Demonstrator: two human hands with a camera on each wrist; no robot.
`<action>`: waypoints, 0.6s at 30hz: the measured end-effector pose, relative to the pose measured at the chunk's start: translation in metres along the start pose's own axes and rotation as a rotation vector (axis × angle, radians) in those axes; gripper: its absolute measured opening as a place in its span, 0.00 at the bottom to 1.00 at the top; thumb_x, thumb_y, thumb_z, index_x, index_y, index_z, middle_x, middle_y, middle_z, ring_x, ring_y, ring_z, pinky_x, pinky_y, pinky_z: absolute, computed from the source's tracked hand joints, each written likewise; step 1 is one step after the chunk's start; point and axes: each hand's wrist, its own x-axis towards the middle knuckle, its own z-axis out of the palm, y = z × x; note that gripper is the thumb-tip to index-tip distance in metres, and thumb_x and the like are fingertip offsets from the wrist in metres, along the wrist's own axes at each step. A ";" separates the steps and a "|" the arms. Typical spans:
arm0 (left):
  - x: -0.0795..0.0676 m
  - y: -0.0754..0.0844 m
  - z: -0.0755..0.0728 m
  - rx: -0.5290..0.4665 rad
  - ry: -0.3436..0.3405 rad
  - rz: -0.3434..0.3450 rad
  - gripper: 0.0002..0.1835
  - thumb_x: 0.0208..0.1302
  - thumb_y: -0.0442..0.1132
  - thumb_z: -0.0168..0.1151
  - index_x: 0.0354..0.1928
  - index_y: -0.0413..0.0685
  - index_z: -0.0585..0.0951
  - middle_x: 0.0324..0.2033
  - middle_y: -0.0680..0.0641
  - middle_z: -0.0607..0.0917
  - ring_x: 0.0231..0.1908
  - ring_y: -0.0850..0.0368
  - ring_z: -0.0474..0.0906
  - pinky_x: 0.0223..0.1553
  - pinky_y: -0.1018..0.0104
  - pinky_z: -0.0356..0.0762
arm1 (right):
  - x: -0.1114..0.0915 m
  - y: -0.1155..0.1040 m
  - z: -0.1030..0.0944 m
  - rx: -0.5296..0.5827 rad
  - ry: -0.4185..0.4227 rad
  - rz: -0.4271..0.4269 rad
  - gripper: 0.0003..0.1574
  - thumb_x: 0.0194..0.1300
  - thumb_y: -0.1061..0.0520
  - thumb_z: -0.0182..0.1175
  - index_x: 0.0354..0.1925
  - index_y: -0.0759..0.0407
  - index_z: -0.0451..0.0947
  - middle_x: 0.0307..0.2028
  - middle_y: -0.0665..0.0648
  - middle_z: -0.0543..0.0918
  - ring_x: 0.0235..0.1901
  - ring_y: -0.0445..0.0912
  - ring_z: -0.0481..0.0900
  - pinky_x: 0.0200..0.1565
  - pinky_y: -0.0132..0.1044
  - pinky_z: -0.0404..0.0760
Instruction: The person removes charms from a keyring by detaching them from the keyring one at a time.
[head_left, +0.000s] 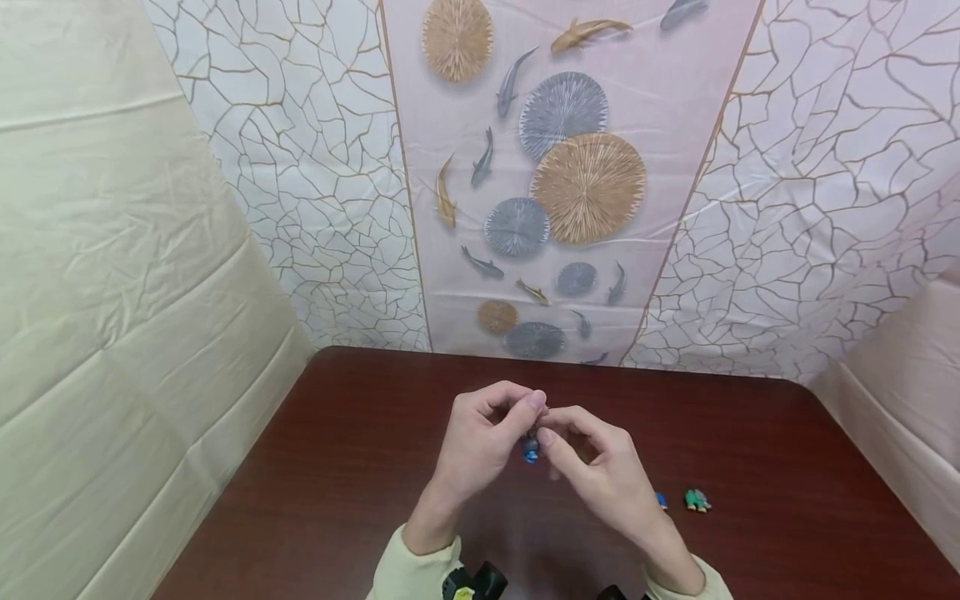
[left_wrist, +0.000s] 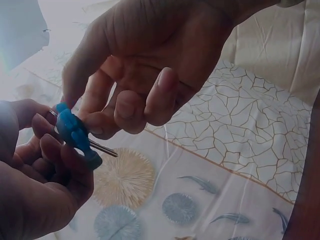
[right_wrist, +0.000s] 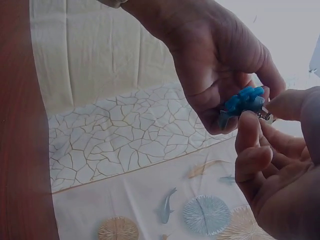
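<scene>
Both hands meet over the table, holding a small blue trinket [head_left: 530, 455] with raised rounded shapes and a grey-blue body. My left hand [head_left: 480, 433] pinches it from the left with thumb and fingers. My right hand [head_left: 596, 467] pinches it from the right, its thumb close to the left fingertips. In the left wrist view, thin metal prongs [left_wrist: 105, 148] stick out past the blue trinket [left_wrist: 75, 131]. The right wrist view shows a small metal ring [right_wrist: 265, 116] at its end by the left fingertips. Fingers hide part of it.
On the dark red-brown table [head_left: 337, 467], a small green and grey piece [head_left: 697, 500] lies right of my right wrist. Beside it a blue piece [head_left: 661, 500] is partly hidden by that wrist. Patterned cloth [head_left: 525, 283] hangs behind the table, with beige cloth [head_left: 135, 333] at the left.
</scene>
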 end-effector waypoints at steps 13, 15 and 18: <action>0.000 -0.002 0.003 -0.025 -0.054 -0.050 0.08 0.63 0.38 0.60 0.33 0.40 0.83 0.24 0.40 0.82 0.22 0.60 0.74 0.23 0.68 0.76 | 0.000 0.009 -0.001 -0.006 0.043 0.015 0.09 0.58 0.68 0.61 0.33 0.54 0.77 0.23 0.50 0.76 0.21 0.37 0.71 0.19 0.30 0.72; 0.000 0.001 0.004 -0.020 -0.060 -0.056 0.07 0.63 0.36 0.59 0.34 0.39 0.82 0.25 0.40 0.82 0.23 0.59 0.75 0.24 0.70 0.75 | -0.001 0.011 -0.002 -0.003 0.036 0.016 0.09 0.59 0.67 0.60 0.32 0.54 0.76 0.23 0.50 0.75 0.21 0.37 0.71 0.20 0.30 0.72; -0.001 0.010 0.005 0.007 -0.081 -0.035 0.07 0.64 0.33 0.56 0.36 0.37 0.82 0.27 0.40 0.83 0.25 0.60 0.75 0.25 0.71 0.76 | -0.002 0.011 -0.004 0.013 0.031 0.001 0.09 0.59 0.68 0.59 0.31 0.54 0.75 0.23 0.50 0.75 0.23 0.38 0.73 0.21 0.31 0.73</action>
